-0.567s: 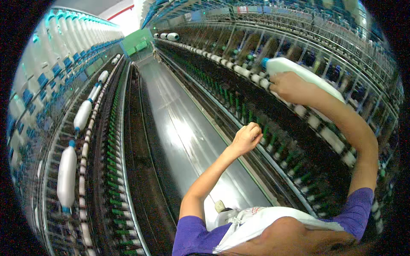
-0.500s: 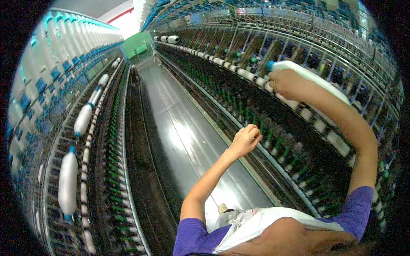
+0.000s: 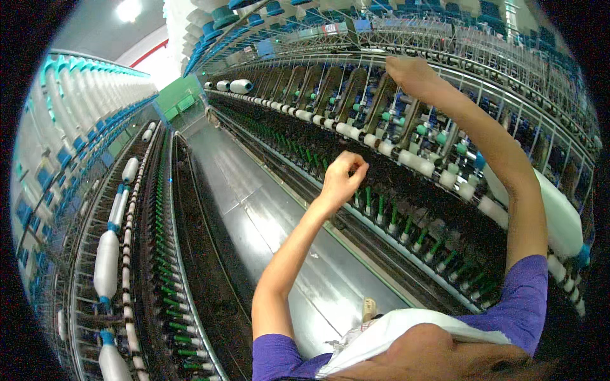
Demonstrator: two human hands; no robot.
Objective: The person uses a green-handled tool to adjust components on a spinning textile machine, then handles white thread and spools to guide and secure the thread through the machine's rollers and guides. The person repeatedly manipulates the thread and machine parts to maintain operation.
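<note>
White bobbin (image 3: 560, 217) lies unheld, below-right of my right fingers (image 3: 395, 66), which have left it, grip unreadable; left fingers (image 3: 357, 160) curl closed.

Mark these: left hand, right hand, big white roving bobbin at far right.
Left hand (image 3: 342, 180): head view, middle of the hand.
Right hand (image 3: 415, 79): head view, back of the hand.
White roving bobbin (image 3: 560, 213): head view, wound body, above its blue end.

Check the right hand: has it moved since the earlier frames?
Yes, upward in the view: the right hand overlapped the row of white rollers earlier and now appears well above it.
</note>
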